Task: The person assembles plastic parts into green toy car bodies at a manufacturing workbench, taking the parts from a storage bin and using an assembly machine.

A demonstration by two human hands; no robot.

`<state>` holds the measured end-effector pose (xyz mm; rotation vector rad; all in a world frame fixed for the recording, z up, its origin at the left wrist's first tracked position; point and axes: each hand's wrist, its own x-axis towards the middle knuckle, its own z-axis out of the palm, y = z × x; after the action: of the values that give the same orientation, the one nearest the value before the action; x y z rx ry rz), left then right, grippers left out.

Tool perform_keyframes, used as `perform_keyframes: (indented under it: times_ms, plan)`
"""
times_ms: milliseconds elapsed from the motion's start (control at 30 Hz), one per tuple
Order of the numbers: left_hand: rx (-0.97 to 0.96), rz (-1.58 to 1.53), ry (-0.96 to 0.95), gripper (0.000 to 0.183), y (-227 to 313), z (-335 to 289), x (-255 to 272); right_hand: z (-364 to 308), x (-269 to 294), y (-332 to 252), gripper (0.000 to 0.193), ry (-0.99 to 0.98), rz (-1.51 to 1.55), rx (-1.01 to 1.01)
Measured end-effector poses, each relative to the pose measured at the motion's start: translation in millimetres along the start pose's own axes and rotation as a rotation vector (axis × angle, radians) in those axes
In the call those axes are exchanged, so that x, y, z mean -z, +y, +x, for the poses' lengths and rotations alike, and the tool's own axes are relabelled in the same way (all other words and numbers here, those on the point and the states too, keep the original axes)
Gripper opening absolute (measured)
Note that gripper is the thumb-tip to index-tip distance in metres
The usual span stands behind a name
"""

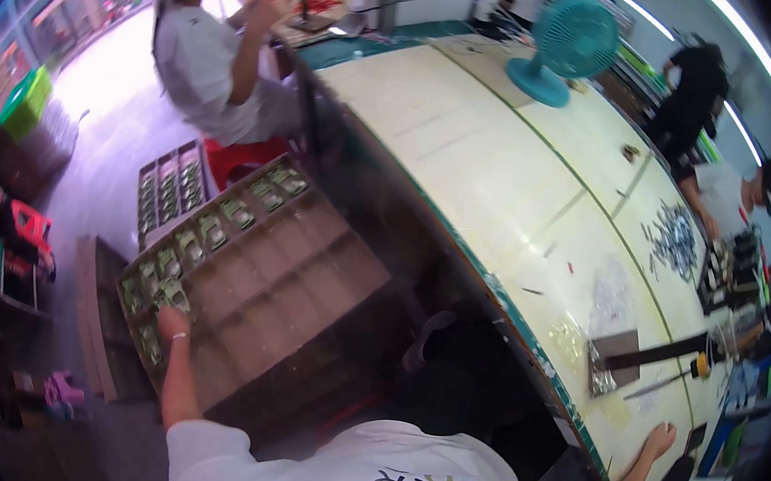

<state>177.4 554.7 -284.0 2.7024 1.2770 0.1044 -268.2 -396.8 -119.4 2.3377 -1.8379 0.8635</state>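
Observation:
My left hand (174, 323) reaches into a brown divided tray (280, 300) at the left. Its fingers are closed at a small green-and-silver part (174, 295), which sticks out beyond the fingertips. Similar parts (214, 231) lie in the compartments along the tray's left and far side. On the right, my right hand (661, 440) rests at the near end of the pale worktable (470, 155). Its fingers are curled in, and whatever they may hold is too small to make out. A dark strap-like bar (660, 352) and a thin rod (661, 387) lie just beyond it.
A teal fan (570, 49) stands on the far tabletop. Clear plastic bags (612, 297) and a pile of small metal pieces (674, 239) lie on the right. A seated person (211, 63) is at the left; another (726, 197) works across the table. A second tray (170, 190) stands beyond mine.

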Motion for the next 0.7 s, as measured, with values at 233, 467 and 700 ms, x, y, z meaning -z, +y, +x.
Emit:
perform_keyframes:
  times_ms: [233,467,700]
  plan:
    - [-0.989,-0.571,0.104,0.018,192,-133,136,-19,17,-59,0.028,-0.023,0.033,0.051]
    - [-1.723,-0.41,0.037,0.011,402,-362,186,-20,12,-44,0.023,-0.053,0.555,-0.068]
    - [-1.603,-0.424,-0.244,0.017,474,-447,162,-30,19,-56,0.022,-0.085,0.677,-0.084]
